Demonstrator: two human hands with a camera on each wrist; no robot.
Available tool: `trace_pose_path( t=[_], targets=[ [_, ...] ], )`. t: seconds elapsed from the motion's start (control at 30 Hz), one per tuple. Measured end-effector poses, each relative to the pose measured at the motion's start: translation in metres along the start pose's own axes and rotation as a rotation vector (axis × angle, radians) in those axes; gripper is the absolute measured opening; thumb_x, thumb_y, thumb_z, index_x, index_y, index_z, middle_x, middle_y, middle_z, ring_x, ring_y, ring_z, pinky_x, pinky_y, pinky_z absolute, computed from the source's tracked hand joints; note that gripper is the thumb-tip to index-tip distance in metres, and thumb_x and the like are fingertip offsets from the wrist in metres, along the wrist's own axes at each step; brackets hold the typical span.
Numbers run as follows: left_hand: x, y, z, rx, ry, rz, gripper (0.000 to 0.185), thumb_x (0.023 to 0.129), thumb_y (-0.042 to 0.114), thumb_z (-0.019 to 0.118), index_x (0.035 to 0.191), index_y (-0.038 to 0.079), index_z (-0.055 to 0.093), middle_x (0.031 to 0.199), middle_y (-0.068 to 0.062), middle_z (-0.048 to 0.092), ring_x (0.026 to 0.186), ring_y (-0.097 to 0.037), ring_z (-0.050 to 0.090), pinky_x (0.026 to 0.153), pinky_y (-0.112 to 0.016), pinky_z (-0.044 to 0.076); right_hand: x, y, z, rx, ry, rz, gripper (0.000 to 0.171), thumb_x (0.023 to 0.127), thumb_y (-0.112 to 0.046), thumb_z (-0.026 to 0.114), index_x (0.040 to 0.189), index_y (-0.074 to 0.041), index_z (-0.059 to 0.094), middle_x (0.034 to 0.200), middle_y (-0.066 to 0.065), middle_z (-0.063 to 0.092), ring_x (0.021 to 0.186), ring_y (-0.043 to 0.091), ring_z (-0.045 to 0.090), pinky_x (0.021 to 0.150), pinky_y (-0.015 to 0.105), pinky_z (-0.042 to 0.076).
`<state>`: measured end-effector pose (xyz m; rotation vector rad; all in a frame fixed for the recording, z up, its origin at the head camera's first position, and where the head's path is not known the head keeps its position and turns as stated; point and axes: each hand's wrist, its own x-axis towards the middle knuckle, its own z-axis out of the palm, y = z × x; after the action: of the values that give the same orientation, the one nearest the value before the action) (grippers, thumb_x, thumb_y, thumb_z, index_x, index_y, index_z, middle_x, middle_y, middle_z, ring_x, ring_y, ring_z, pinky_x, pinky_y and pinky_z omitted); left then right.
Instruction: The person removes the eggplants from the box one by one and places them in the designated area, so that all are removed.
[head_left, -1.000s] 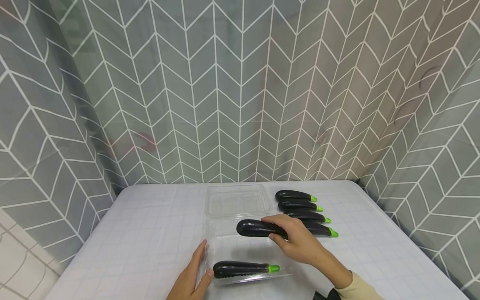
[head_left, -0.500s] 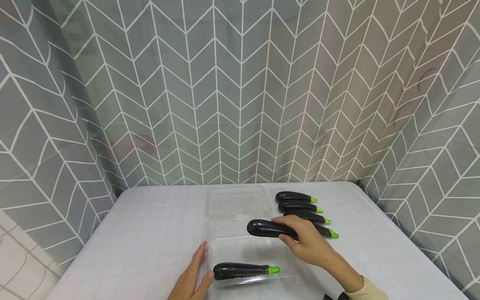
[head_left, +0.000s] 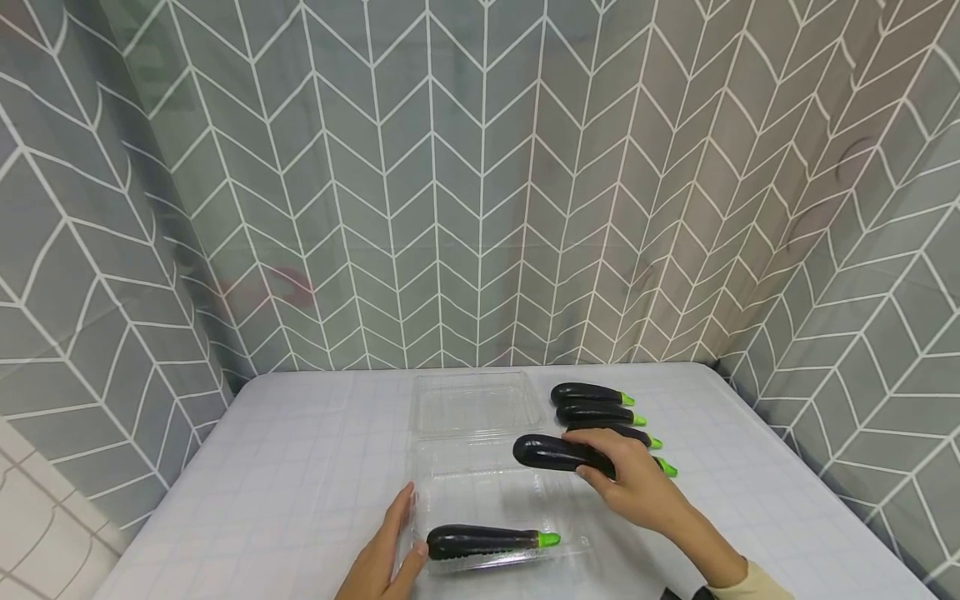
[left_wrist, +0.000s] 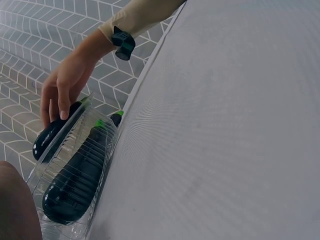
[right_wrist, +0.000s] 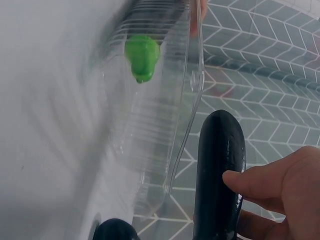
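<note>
My right hand [head_left: 637, 479] holds a dark eggplant [head_left: 551, 452] between thumb and fingers, above the right rear part of a clear plastic clamshell container [head_left: 495, 500]. The right wrist view shows the held eggplant [right_wrist: 217, 170] beside the container's rim, its rounded end free. Another eggplant [head_left: 480, 540], with a green stem, lies along the container's front side. My left hand [head_left: 382, 546] rests at the container's left side, fingers extended along the wall and thumb at the front corner. Through the clear wall in the left wrist view, the eggplant inside [left_wrist: 75, 185] shows.
Several more eggplants [head_left: 592, 412] lie in a row at the right, green stems pointing right; my right hand partly hides the nearest. The container's lid [head_left: 476, 404] lies folded back behind its base on the white tablecloth [head_left: 300, 467]. A grey patterned curtain [head_left: 480, 183] surrounds the table.
My right hand has moved to the right with the eggplant, from over the container's middle toward the eggplants in the row. The left hand and container have stayed in place.
</note>
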<state>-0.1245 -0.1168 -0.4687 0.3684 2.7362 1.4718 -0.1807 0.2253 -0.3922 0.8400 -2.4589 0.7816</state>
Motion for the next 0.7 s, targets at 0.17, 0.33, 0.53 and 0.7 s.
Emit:
trace_pose_path(
  t=[0.17,0.33,0.53,0.7],
  targets=[
    [0.0,0.0,0.0,0.007,0.003,-0.021,0.077,0.092,0.051,0.049,0.147,0.008,0.017,0.149,-0.019,0.024,0.131,-0.039,0.03,0.098,-0.061,0.027,-0.005,0.005,-0.004,-0.016,-0.002,0.037,0.046,0.075,-0.002,0.075,0.117,-0.017,0.063,0.117,-0.009,0.06,0.109,0.01,0.054,0.087,0.033,0.046],
    [0.0,0.001,0.0,0.005,0.003,-0.041,0.077,0.091,0.052,0.05,0.148,0.011,0.017,0.149,-0.017,0.025,0.131,-0.037,0.03,0.098,-0.061,0.027,-0.01,0.011,-0.009,-0.031,0.005,0.057,0.047,0.075,-0.001,0.075,0.118,-0.016,0.063,0.118,-0.009,0.06,0.107,0.011,0.055,0.085,0.035,0.046],
    [-0.001,0.001,0.001,0.004,0.012,-0.029,0.076,0.092,0.051,0.05,0.148,0.013,0.017,0.149,-0.016,0.027,0.131,-0.035,0.032,0.099,-0.059,0.029,-0.016,0.018,-0.014,-0.045,0.011,0.079,0.046,0.074,0.0,0.074,0.116,-0.015,0.063,0.114,-0.01,0.061,0.102,0.01,0.057,0.082,0.033,0.046],
    [-0.001,-0.002,0.001,0.012,0.048,0.055,0.069,0.094,0.04,0.052,0.148,0.011,0.019,0.146,-0.018,0.031,0.129,-0.032,0.034,0.1,-0.055,0.029,-0.02,0.024,-0.018,-0.065,0.008,0.11,0.045,0.074,0.0,0.074,0.115,-0.016,0.064,0.112,-0.011,0.062,0.101,0.01,0.057,0.082,0.032,0.047]
  ],
)
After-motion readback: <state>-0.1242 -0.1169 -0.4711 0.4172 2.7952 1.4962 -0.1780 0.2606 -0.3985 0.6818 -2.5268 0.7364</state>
